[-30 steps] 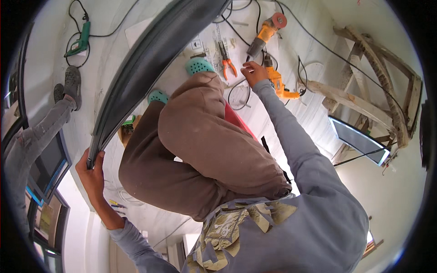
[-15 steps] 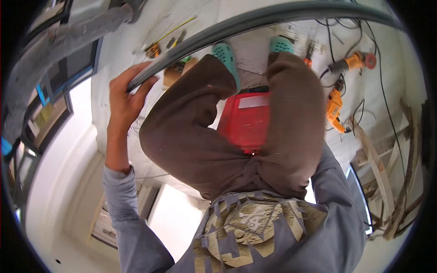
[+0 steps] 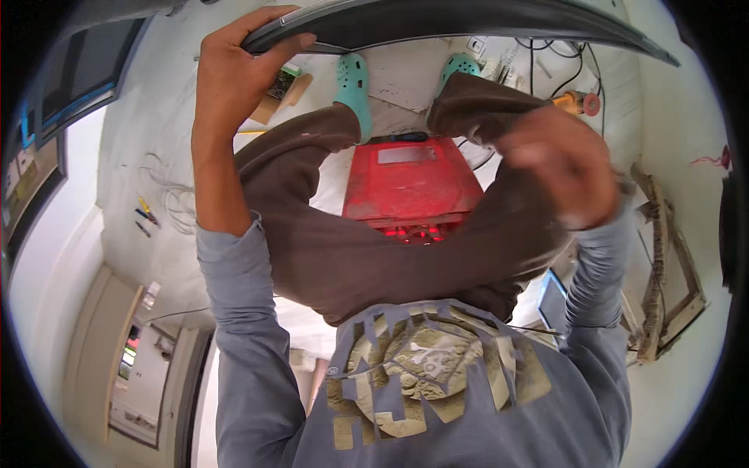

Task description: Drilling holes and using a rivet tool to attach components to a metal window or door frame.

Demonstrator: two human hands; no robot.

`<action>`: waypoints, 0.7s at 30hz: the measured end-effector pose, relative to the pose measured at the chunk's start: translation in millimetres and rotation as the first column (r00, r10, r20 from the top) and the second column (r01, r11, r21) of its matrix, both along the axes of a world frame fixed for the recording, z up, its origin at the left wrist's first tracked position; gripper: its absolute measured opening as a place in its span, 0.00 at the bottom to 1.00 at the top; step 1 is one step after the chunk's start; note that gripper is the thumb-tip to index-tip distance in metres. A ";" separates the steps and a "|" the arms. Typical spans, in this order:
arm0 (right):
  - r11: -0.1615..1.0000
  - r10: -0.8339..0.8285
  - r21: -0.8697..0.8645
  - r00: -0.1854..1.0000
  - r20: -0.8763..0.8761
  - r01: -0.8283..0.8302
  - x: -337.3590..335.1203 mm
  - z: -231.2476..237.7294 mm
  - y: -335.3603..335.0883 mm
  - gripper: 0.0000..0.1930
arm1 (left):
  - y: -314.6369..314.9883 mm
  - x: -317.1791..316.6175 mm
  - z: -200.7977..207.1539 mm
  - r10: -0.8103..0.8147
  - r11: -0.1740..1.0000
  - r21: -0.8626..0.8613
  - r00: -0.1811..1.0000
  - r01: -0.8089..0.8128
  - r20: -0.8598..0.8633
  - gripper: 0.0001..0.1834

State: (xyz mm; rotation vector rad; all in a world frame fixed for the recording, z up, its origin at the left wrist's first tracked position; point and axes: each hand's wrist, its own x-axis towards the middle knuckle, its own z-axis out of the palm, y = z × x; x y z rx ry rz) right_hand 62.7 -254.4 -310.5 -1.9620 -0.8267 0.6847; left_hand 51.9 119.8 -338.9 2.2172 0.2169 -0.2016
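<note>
A long dark grey frame piece (image 3: 437,22) crosses the top of the view. My left hand (image 3: 246,66) is closed on its left end, with the thumb on the near side. My right hand (image 3: 566,164) is over my right knee, apart from the frame piece. Motion smears its fingers, so I cannot tell whether they hold anything. Between my legs is a red box (image 3: 409,183) with a pale rectangle on its face and a dark handle-like bar at its far edge.
An orange and grey power tool with a round disc (image 3: 589,103) lies at the right. Black cables (image 3: 577,74) loop beside it. Rough wooden pieces (image 3: 655,265) lean at the far right. Small hand tools (image 3: 146,214) and an open cardboard box (image 3: 281,97) lie on the left.
My right hand has come into view over my right knee. My left hand has moved up with the frame piece, which shows a broader dark face. The view has shifted.
</note>
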 end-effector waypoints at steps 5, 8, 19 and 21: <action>0.400 0.334 -0.712 0.815 -0.473 -0.577 -56.1 -197.1 121.4 0.19 | 7.2 -12.7 -4.1 -0.015 0.991 -0.131 0.999 0.010 -0.035 0.15; 0.207 0.264 -0.834 0.850 -0.456 -0.512 -83.4 -324.1 129.7 0.19 | 9.7 -9.9 -12.1 -0.116 0.980 -0.152 0.988 0.131 0.106 0.18; 0.245 0.147 -0.866 0.899 -0.412 -0.437 -91.1 -378.5 115.5 0.19 | -0.4 -25.3 -3.4 -0.195 0.978 -0.059 0.979 0.199 0.058 0.23; 0.253 0.156 -0.854 0.890 -0.429 -0.456 -84.9 -339.7 115.2 0.19 | -12.9 -49.6 1.5 -0.177 0.983 -0.033 0.984 0.178 0.036 0.22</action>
